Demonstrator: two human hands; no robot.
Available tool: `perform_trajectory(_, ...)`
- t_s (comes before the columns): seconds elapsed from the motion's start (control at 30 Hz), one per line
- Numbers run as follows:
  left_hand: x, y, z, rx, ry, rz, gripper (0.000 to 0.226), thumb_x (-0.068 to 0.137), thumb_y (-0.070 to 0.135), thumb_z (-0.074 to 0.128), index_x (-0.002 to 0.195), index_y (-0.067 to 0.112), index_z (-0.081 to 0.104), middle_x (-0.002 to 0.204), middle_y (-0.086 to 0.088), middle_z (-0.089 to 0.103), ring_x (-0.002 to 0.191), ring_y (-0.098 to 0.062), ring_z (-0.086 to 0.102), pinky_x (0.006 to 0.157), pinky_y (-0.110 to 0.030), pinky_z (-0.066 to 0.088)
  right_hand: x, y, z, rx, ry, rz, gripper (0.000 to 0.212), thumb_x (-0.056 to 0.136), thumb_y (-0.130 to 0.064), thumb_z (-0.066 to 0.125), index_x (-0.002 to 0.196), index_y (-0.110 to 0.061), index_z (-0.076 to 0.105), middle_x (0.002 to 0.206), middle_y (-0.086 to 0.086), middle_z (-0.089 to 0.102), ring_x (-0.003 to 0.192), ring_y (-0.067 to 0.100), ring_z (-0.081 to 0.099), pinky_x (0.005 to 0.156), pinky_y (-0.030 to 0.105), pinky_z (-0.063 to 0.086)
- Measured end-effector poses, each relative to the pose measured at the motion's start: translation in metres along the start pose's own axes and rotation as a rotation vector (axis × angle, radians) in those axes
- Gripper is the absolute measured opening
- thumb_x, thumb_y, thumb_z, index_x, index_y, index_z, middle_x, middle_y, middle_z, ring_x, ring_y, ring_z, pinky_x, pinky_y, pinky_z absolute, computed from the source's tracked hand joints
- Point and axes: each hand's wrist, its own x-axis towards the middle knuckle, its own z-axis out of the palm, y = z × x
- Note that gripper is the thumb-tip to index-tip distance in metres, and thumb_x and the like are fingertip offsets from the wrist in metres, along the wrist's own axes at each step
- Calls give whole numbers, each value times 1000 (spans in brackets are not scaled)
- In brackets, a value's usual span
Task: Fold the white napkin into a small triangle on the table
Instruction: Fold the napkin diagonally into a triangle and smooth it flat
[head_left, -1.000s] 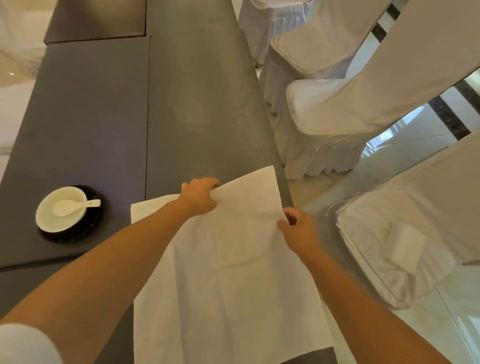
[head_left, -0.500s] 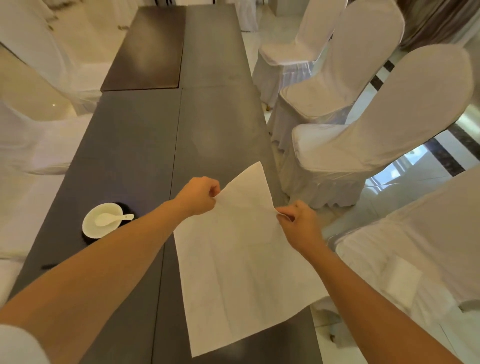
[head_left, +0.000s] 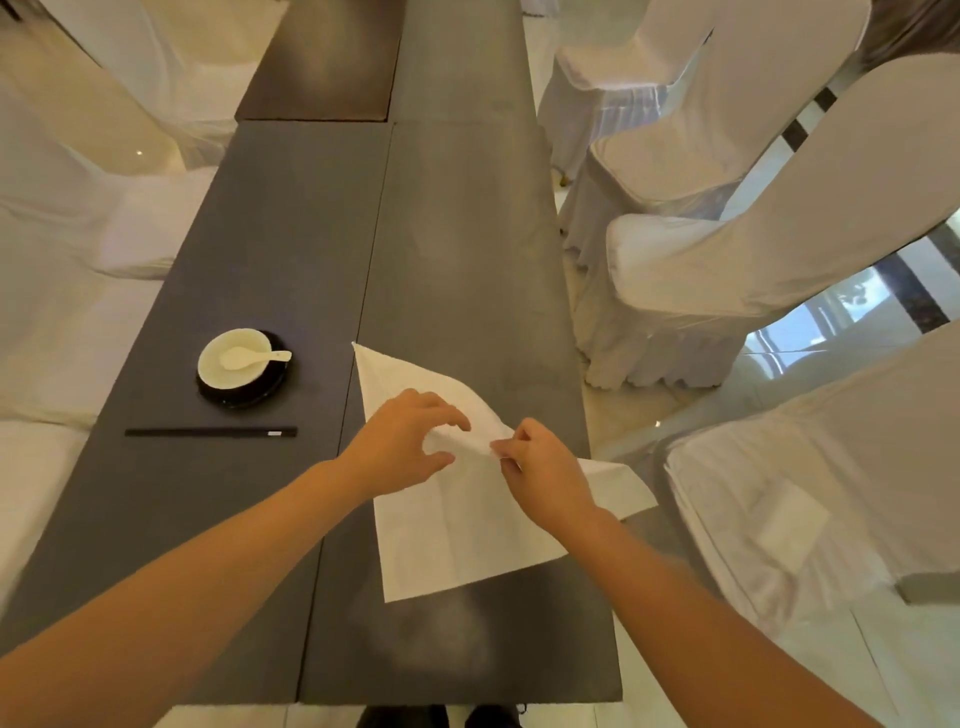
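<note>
Napkin (head_left: 457, 530) lies on the dark grey table (head_left: 457, 249), one corner pointing away from me toward the far end and another corner hanging just past the table's right edge. My right hand (head_left: 545, 473) pinches a raised fold of the cloth between thumb and fingertips near its middle. My left hand (head_left: 410, 441) hovers over the same spot, fingers curled and spread, thumb under; I cannot tell whether it grips the cloth. To the left sits a white bowl (head_left: 235, 358) with a white spoon (head_left: 252, 357) on a black saucer (head_left: 249, 392), with dark chopsticks (head_left: 210, 432) just nearer me. White-covered chairs (head_left: 727, 249) flank the table.
</note>
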Motion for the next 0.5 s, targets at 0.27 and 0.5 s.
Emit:
perform_trajectory(0.27, -28, 8, 39, 234, 116, -120, 18, 94, 19, 55, 102, 20, 71, 100, -1, 70, 88, -23, 58, 74, -37, 50, -11, 4, 1, -62, -19, -91, 30, 98, -23, 51, 125, -20, 64, 105, 2, 58, 95, 19, 56, 86, 28, 52)
perform_trajectory(0.5, -43, 12, 26, 196, 302, -109, 10, 93, 11, 59, 96, 12, 68, 93, -2, 65, 80, -23, 58, 63, -35, 51, -10, 38, -9, -279, 18, -18, 22, 94, -12, 49, 106, -10, 66, 96, 7, 59, 81, 23, 55, 66, 29, 44)
